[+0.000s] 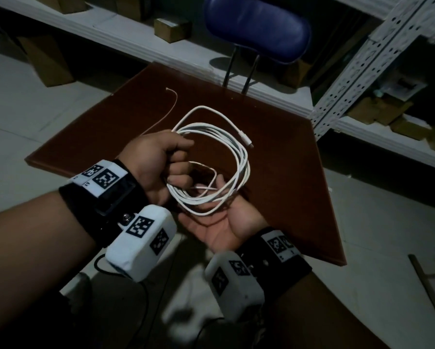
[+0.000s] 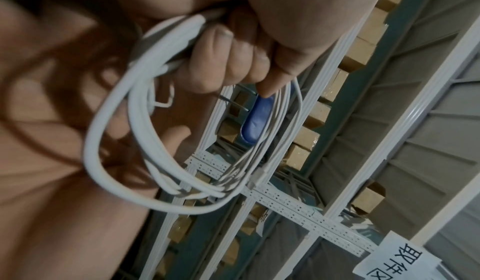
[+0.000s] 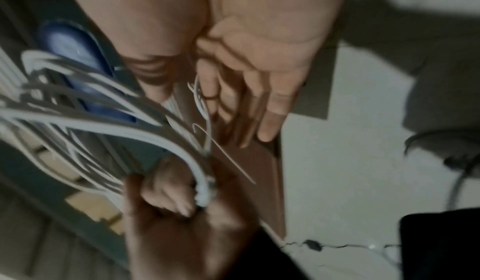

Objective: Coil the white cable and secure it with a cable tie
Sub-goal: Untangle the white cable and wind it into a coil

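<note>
Coiling looks complete; tying not yet begun.

Left hand (image 1: 158, 159) forms the grip: fingers curled tight round the bunched turns of the white cable (image 1: 239, 157), clamped on it at the coil's 9 o'clock edge. The left wrist view confirms several strands pass through the fist (image 2: 233, 58). The coil hangs above the table (image 1: 299, 172), not resting on it.

Right hand (image 1: 221, 222) lies palm up, fingers loose and apart, under the coil's 6 o'clock arc. It supports the loops and pinches nothing that I can make out. One connector end (image 1: 246, 141) sticks out at about 2 o'clock; a thinner strand loops inside the coil near the left fingers.

The cable tie (image 1: 166, 109) lies on the table at about 11 o'clock from the coil, well apart from both hands.

Notes for doing this step well (judgement):
- Keep the left grip firm, so the turns do not spring open.
- Tuck the loose end and the inner strand along the bundle before tying.
- Free the right hand to fetch the tie; the coil must then hang from the left grip alone.
- Pass the tie round the bundle just beside the left fingers, where the strands are already gathered.
- Risk: outer loops slip when the palm support goes.
</note>
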Demonstrator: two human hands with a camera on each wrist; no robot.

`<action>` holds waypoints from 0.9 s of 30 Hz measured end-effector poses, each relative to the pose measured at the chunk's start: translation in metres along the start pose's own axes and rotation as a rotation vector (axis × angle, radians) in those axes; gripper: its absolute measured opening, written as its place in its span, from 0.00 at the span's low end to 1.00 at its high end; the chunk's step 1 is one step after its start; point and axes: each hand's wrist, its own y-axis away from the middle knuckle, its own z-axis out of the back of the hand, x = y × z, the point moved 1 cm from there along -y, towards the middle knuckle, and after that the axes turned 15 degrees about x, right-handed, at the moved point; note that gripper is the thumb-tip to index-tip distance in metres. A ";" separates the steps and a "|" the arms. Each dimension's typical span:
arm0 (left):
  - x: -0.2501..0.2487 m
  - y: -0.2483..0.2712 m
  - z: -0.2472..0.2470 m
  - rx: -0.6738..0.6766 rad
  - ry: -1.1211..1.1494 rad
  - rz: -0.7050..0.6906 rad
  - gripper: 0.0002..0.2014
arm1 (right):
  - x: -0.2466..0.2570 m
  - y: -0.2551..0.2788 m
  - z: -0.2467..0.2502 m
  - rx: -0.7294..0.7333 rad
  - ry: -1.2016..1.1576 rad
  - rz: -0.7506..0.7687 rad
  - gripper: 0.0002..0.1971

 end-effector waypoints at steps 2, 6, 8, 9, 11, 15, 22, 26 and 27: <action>0.003 0.002 -0.001 -0.002 0.006 0.024 0.18 | 0.009 0.001 0.000 -0.015 -0.055 0.056 0.14; 0.003 0.001 0.004 -0.059 0.004 0.025 0.17 | 0.017 0.003 0.003 -0.061 -0.110 0.175 0.18; 0.002 -0.001 0.009 -0.128 0.025 0.028 0.16 | 0.017 0.003 0.003 -0.064 -0.079 0.232 0.18; 0.001 -0.002 0.012 -0.167 0.032 0.029 0.16 | 0.017 0.002 0.004 -0.082 -0.049 0.262 0.19; -0.001 -0.004 0.017 -0.243 0.038 0.033 0.16 | 0.020 0.002 0.008 -0.143 0.047 0.315 0.19; -0.005 -0.006 0.023 -0.302 0.024 0.059 0.16 | 0.025 0.001 0.016 -0.226 0.245 0.398 0.25; 0.000 -0.003 0.016 -0.216 -0.114 0.158 0.14 | 0.027 0.006 0.010 -0.098 0.056 0.374 0.22; 0.006 -0.002 0.012 -0.159 -0.244 0.169 0.14 | 0.028 0.009 0.002 -0.061 0.045 0.322 0.23; 0.007 -0.001 0.012 -0.165 -0.272 0.157 0.14 | 0.028 0.010 0.001 -0.048 0.048 0.310 0.24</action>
